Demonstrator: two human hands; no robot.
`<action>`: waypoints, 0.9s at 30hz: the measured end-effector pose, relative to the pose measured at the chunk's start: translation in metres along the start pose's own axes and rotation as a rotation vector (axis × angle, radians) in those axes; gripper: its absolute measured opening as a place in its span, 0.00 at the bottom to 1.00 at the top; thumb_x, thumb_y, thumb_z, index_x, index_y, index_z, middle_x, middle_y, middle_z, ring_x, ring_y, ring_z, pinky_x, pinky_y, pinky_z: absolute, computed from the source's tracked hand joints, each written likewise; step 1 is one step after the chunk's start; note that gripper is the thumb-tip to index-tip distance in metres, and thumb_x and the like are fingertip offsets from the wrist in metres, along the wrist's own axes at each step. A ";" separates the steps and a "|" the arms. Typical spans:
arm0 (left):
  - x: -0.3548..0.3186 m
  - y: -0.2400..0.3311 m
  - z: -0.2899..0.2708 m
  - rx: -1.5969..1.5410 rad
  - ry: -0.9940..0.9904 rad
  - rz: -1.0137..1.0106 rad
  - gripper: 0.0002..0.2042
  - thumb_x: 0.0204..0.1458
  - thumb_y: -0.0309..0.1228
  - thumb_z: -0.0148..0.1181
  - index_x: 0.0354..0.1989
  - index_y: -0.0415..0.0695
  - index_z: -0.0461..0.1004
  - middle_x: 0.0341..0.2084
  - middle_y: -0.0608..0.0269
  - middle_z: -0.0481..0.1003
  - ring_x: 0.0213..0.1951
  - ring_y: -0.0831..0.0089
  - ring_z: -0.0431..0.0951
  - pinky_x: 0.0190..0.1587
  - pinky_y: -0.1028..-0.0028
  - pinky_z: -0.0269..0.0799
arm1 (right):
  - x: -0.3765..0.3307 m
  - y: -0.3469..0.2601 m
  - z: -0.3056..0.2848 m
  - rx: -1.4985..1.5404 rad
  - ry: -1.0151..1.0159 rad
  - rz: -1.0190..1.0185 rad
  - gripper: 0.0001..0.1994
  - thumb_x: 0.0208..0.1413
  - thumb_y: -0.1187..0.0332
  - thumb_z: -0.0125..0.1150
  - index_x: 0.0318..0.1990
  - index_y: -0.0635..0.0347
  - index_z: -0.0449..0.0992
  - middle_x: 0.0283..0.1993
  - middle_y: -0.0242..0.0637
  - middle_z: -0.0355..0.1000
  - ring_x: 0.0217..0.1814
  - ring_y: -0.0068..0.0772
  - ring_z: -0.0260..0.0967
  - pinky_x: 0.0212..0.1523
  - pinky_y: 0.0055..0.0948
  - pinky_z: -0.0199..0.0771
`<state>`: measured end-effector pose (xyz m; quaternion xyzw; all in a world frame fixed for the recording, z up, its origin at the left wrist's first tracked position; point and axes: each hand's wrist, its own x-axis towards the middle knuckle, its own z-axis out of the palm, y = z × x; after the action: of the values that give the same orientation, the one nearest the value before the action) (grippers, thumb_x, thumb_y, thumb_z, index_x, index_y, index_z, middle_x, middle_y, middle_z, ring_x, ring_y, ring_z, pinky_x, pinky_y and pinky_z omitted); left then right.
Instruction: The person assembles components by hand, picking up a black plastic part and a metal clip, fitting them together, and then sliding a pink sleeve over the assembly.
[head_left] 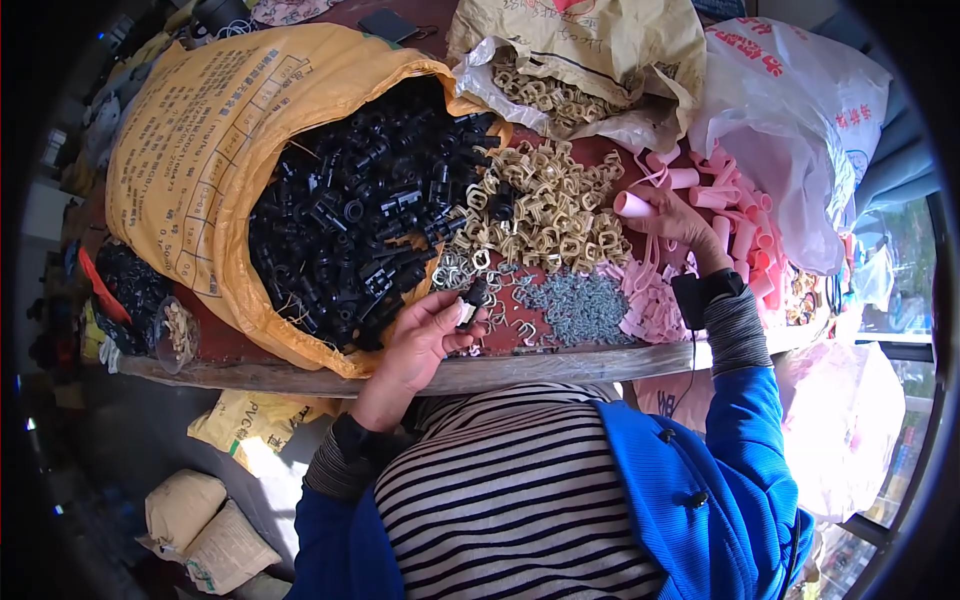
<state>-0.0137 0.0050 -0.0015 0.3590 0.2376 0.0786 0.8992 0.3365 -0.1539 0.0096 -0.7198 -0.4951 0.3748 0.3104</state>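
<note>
My left hand [428, 330] is near the table's front edge and pinches a small black plastic part [476, 292] with a pale piece on it. My right hand [672, 218] reaches out over the right side of the table and holds a pink plastic tube [632, 205]. Between the hands lie a heap of beige plastic clips [540, 205], a patch of small grey screws [578, 305] and some thin pink strips [648, 295]. More pink tubes [735, 215] are piled just beyond my right hand.
A big yellow sack [190, 150] lies open on the left, full of black plastic parts [360, 210]. A tan bag [590, 45] of beige clips and a white plastic bag [790, 120] sit at the back. The wooden table edge [560, 368] runs below my hands. Sacks [205, 530] lie on the floor.
</note>
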 end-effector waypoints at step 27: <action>0.006 -0.004 0.004 0.008 0.014 -0.011 0.13 0.51 0.27 0.44 0.44 0.35 0.61 0.35 0.48 0.70 0.31 0.68 0.74 0.31 0.80 0.72 | -0.012 0.009 0.013 0.253 -0.003 0.053 0.19 0.41 0.67 0.61 0.41 0.63 0.67 0.30 0.28 0.65 0.32 0.16 0.60 0.33 0.17 0.62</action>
<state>-0.0064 0.0016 -0.0040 0.3607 0.2464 0.0752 0.8964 0.3275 -0.1671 -0.0017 -0.6872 -0.4250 0.4435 0.3879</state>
